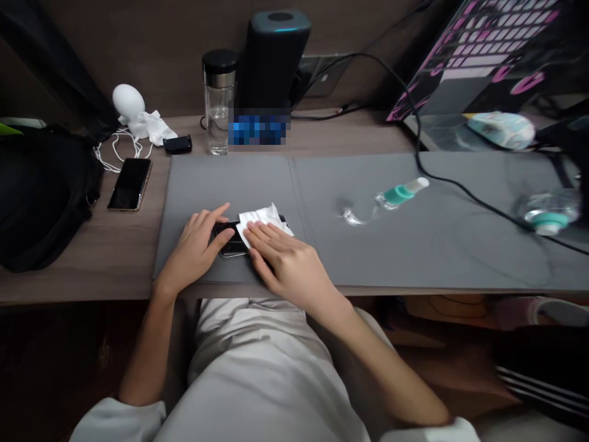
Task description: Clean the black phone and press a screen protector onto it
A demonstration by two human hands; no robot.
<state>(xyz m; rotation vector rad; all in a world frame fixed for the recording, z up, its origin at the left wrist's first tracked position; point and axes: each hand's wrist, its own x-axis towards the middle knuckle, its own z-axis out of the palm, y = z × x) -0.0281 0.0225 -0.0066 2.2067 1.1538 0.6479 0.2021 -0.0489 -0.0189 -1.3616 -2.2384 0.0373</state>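
Note:
A dark phone (229, 240) lies flat on the grey desk mat (368, 245) near the front edge. My left hand (196, 248) rests on the phone's left end, fingers curved over it and holding it steady. My right hand (288, 264) lies flat with its fingers pressed together on a white tissue (264, 218), which covers the phone's right part. A small spray bottle (398, 193) with a teal collar lies on its side on the mat, to the right of my hands.
A second phone (129, 184) lies on the wooden desk at left, beside a black bag (41, 196) and white earphone cables. At the back stand a glass bottle (219, 101) and a black speaker (271, 58). A black cable (460, 190) crosses the mat; another teal-capped bottle (550, 212) lies far right.

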